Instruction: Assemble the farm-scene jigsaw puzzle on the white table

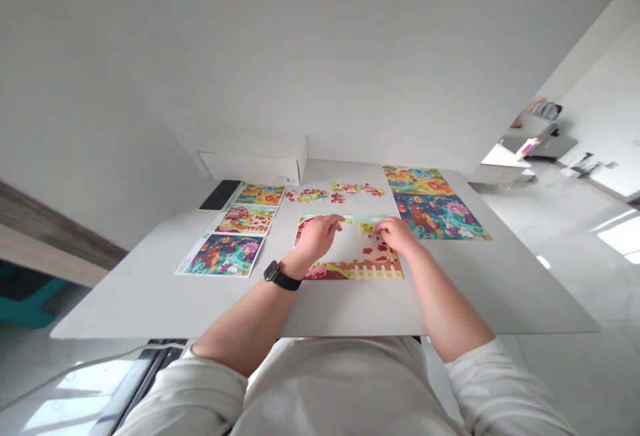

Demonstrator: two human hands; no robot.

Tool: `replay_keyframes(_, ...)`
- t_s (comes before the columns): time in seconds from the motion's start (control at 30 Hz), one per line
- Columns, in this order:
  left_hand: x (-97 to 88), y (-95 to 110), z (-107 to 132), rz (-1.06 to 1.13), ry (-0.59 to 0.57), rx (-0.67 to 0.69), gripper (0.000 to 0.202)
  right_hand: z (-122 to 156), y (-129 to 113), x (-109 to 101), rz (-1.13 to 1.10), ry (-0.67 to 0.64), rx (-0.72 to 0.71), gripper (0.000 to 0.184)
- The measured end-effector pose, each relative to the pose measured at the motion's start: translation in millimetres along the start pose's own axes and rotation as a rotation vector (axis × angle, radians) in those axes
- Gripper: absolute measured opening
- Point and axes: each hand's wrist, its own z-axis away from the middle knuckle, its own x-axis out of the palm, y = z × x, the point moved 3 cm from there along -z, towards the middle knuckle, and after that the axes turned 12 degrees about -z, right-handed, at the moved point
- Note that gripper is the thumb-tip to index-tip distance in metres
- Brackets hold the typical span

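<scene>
Your puzzle [350, 268] sits mid-frame on the counter [150, 303]. Your left hand [320, 236] and right hand [397, 233] rest on its upper part. The loose pieces [333, 193] lie in a row across the frame just above both. Each grip is curled narrow; I cannot tell whether either holds a piece.

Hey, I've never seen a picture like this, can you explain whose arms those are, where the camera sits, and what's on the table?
No machine here: the arms belong to a person, and the one picture comes from a camera worn on that person's head, looking forward and down, which is why the room looks bent. The left hand, with a black watch on its wrist, and the right hand both rest on a half-built jigsaw puzzle on a white table. Whether either hand pinches a piece is too small to tell. Beyond the puzzle lie loose pieces. On the left are a sheet of three colourful pictures, a dark phone and a white box; on the right, two more colourful pictures.
</scene>
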Motion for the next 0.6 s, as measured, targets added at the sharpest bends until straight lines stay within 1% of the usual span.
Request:
replay_keyframes(0.1,-19.1,-10,-8,0.035,0.105,-0.159,0.026,0,-2,-1,-0.004,0.003,0.014,0.042)
replay_keyframes(0.13,-24.8,-12,-12,0.024,0.134,-0.202,0.027,0,-2,-1,-0.006,-0.005,0.020,0.042)
replay_keyframes(0.2,-34.8,-17,-22,0.015,0.173,-0.258,0.038,0,-1,0,-0.008,-0.012,0.033,0.041)
replay_keyframes(0.27,-43.4,-21,-34,0.052,0.188,-0.288,0.051,0,1,1,-0.012,0.005,0.042,0.040)
replay_keyframes(0.37,-56.8,-23,-53,0.086,0.215,-0.299,0.058,0,3,3,-0.026,0.010,0.044,0.040)
replay_keyframes(0.47,-70.8,-23,-73,0.042,0.248,-0.272,0.053,0,3,3,-0.051,0.015,0.056,0.040)
replay_keyframes(0.53,-77.3,-23,-86,0.036,0.224,-0.235,0.045,-1,3,1,-0.075,0.038,0.065,0.038)
replay_keyframes(0.6,-80.2,-25,-98,0.039,0.155,-0.191,0.034,-4,2,-1,-0.104,0.050,0.069,0.037)
